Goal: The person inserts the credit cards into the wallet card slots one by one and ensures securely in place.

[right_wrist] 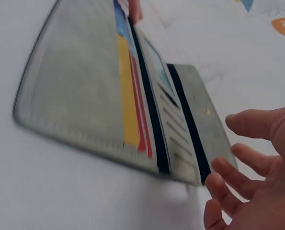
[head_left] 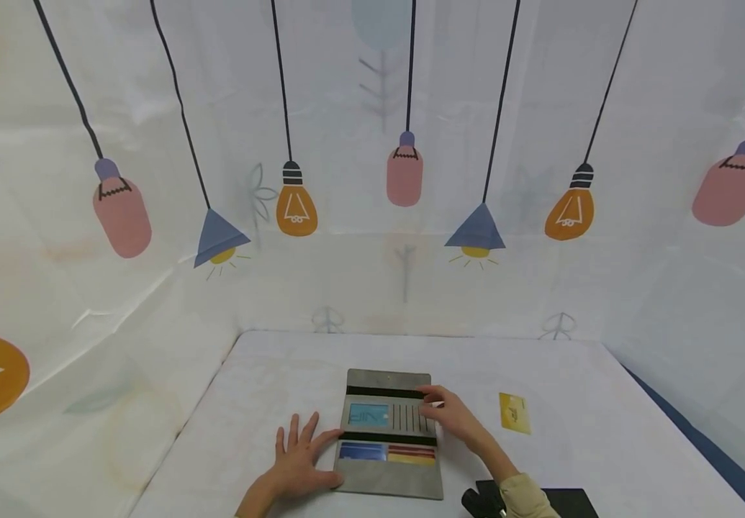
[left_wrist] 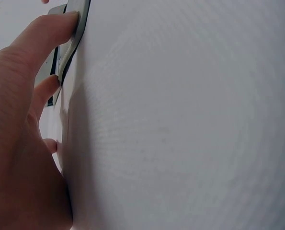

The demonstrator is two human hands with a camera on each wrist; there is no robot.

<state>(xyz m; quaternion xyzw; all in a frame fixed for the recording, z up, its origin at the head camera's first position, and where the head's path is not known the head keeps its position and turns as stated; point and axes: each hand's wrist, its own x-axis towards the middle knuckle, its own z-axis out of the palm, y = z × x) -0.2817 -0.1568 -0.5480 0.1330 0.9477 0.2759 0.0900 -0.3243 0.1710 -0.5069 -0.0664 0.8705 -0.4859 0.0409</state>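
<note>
A grey trifold wallet [head_left: 388, 478] lies unfolded on the white table. Blue, red and yellow cards [right_wrist: 130, 105] fill its lower pockets; a light-blue card [head_left: 368, 415] shows in its middle panel beside several slots. My left hand [head_left: 297, 460] is spread at the wallet's left side, with thumb and index finger touching its edge. In the left wrist view the thumb [left_wrist: 61, 28] presses the wallet's edge. My right hand [head_left: 453, 417] is at the upper right edge, fingers apart and slightly bent. Nothing is visible between them in the right wrist view.
A yellow card [head_left: 515, 413] lies alone to the right of the wallet. Near the front, a flat black item [head_left: 573, 502] and a dark rounded object [head_left: 479, 502] are partly hidden by the right sleeve [head_left: 527, 496]. A sheet printed with lamps [head_left: 346, 288] surrounds the table.
</note>
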